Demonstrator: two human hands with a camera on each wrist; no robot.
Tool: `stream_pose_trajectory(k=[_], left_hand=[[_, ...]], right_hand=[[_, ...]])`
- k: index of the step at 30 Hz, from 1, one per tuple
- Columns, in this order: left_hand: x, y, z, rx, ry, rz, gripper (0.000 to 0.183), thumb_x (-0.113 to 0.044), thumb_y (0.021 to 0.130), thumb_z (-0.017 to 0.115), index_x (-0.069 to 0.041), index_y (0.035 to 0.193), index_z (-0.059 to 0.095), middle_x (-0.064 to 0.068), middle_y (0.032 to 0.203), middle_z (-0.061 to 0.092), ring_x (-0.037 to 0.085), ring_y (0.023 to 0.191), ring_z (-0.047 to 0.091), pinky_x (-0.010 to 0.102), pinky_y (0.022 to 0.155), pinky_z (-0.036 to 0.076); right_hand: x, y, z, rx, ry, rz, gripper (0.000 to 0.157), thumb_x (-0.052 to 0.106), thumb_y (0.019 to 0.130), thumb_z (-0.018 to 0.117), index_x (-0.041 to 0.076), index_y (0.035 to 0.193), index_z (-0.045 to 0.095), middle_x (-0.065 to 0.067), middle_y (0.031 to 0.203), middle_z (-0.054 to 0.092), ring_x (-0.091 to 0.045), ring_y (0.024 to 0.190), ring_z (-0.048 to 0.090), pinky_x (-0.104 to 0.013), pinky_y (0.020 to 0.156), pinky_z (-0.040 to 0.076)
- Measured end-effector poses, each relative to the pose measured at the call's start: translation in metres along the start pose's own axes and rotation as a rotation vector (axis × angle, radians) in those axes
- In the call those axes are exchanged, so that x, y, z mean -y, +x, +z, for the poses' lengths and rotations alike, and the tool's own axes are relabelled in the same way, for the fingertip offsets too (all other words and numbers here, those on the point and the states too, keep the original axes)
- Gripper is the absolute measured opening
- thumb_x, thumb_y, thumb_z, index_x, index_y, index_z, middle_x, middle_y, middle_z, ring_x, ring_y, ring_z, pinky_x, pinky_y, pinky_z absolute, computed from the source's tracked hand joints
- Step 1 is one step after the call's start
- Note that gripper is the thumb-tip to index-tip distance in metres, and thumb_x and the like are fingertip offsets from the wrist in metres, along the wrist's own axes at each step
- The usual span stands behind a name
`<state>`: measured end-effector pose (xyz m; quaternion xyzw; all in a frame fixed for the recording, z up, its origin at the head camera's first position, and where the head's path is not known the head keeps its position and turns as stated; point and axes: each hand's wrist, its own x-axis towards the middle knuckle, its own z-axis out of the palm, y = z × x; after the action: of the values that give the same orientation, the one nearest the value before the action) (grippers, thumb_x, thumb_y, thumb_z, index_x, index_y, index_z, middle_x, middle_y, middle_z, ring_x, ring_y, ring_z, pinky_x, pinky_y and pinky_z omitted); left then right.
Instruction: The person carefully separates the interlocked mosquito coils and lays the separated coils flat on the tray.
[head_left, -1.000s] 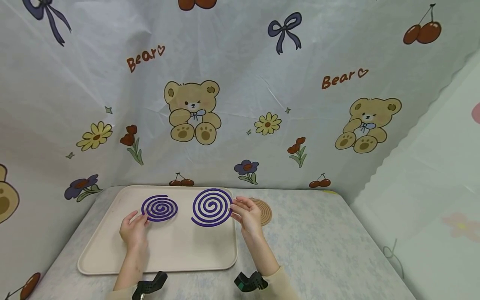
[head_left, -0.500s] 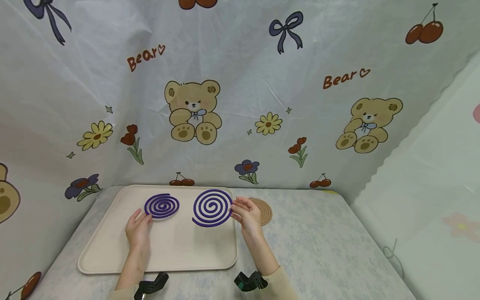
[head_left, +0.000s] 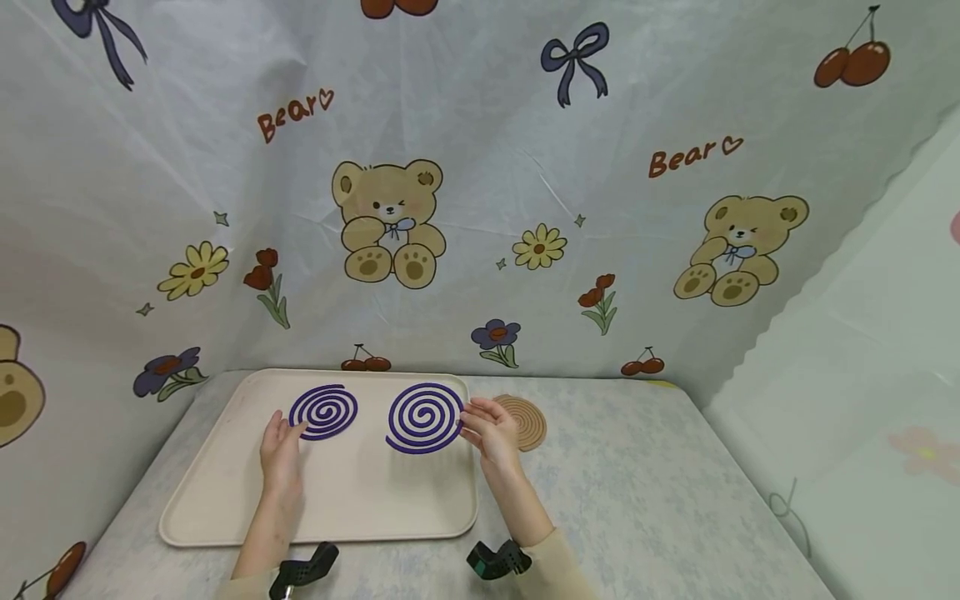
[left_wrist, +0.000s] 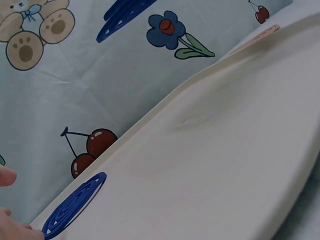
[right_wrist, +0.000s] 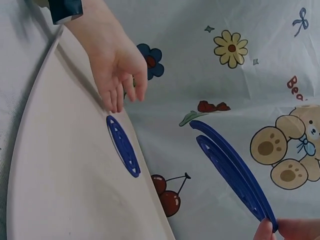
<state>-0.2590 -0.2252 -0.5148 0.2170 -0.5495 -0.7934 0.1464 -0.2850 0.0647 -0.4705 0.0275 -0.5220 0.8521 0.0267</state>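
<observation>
A blue-purple spiral coil, like a mosquito coil, lies on the left part of the beige tray (head_left: 390, 512); this is the left coil (head_left: 324, 413). My left hand (head_left: 281, 458) is at its near left edge, with one digit touching or nearly touching it. The left wrist view has another fingertip (left_wrist: 7, 176) apart from that coil, and the fingers look fairly straight. My right hand (head_left: 495, 437) pinches the right edge of a second blue coil (head_left: 425, 418), held up over the tray. In the right wrist view this raised coil (right_wrist: 232, 170) stands tilted between thumb and fingertips.
Behind my right hand, a tan ringed disc (head_left: 527, 422) lies on the grey mottled tabletop (head_left: 630, 500), right of the tray. A patterned cloth (head_left: 480, 183) hangs close behind the table. A thin cord (head_left: 787, 517) loops at the far right.
My left hand has moved right, and the left coil shifted slightly right with it early on. That coil now barely moves while the hand goes on. My right hand keeps its coil nearly in place.
</observation>
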Motion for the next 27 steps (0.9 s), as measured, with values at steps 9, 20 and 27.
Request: stream_pose_trajectory(k=[9,20,27], left_hand=[[-0.006,-0.006,0.003,-0.065,0.018,0.135,0.060,-0.001,0.095,0.047,-0.002,0.150,0.022,0.017,0.158,0.018,0.026,0.147,0.017,0.028,0.122,0.018],[-0.017,-0.008,0.012,-0.110,0.005,0.225,0.052,0.002,0.094,0.048,0.001,0.144,0.035,0.023,0.150,0.034,0.028,0.141,0.034,0.023,0.115,0.032],[-0.019,-0.009,0.010,-0.180,-0.039,0.226,0.045,-0.001,0.094,0.051,0.003,0.138,0.043,0.011,0.136,0.055,0.011,0.126,0.051,0.013,0.104,0.042]], right_hand=[[-0.012,0.010,0.010,-0.102,-0.020,0.156,0.025,-0.019,0.080,0.057,0.003,0.093,0.059,0.002,0.075,0.068,-0.008,0.064,0.067,-0.019,0.058,0.058],[-0.040,0.035,0.028,-0.110,-0.039,0.186,0.025,-0.019,0.080,0.057,-0.010,0.103,0.055,-0.001,0.076,0.067,-0.007,0.062,0.064,-0.017,0.055,0.056],[-0.062,0.050,0.036,-0.122,-0.071,0.151,0.029,-0.018,0.077,0.061,-0.013,0.105,0.056,-0.005,0.079,0.068,-0.007,0.059,0.063,-0.017,0.051,0.054]])
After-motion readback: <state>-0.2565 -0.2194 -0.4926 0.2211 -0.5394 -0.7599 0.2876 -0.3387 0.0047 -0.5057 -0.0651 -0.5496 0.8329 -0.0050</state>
